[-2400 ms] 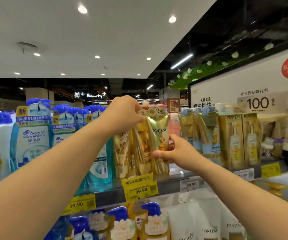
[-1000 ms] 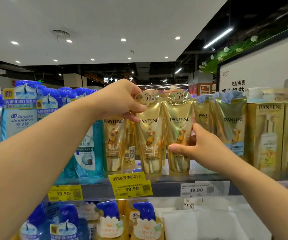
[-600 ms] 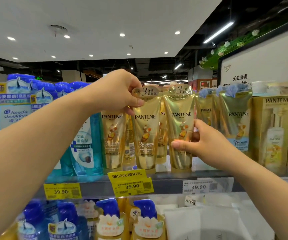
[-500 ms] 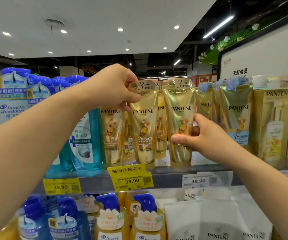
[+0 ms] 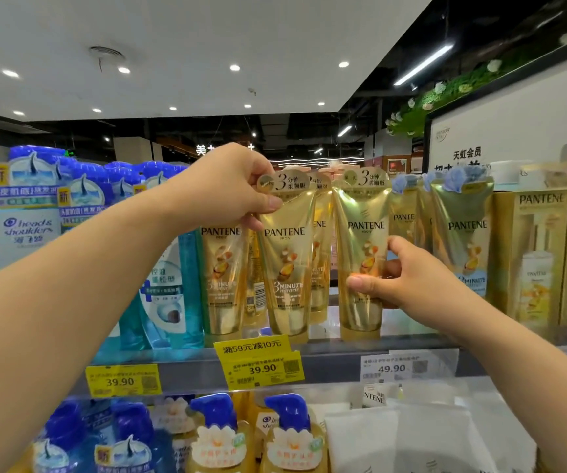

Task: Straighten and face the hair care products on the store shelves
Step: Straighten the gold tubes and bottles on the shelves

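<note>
Gold Pantene conditioner tubes stand cap-down in a row on the top shelf (image 5: 336,356). My left hand (image 5: 230,189) pinches the crimped top of one front tube (image 5: 287,264), whose label faces me. My right hand (image 5: 394,278) grips the lower body of the neighbouring gold tube (image 5: 360,233), thumb across its front; this tube stands upright and label forward. Another gold tube (image 5: 222,268) stands just left of the pinched one, and one behind shows its barcode side (image 5: 254,291). More tubes sit behind, partly hidden.
Blue Head & Shoulders bottles (image 5: 22,213) fill the shelf's left. Gold tubes with blue flower tops (image 5: 462,233) and gold Pantene boxes (image 5: 541,254) stand to the right. Yellow price tags (image 5: 261,367) hang on the shelf lip. Pump bottles (image 5: 217,435) and white pouches (image 5: 408,438) sit below.
Both hands keep the same grips on the two front tubes. The tubes have stayed upright and side by side; mostly the view shifted slightly, with the shelf sitting a little lower in frame.
</note>
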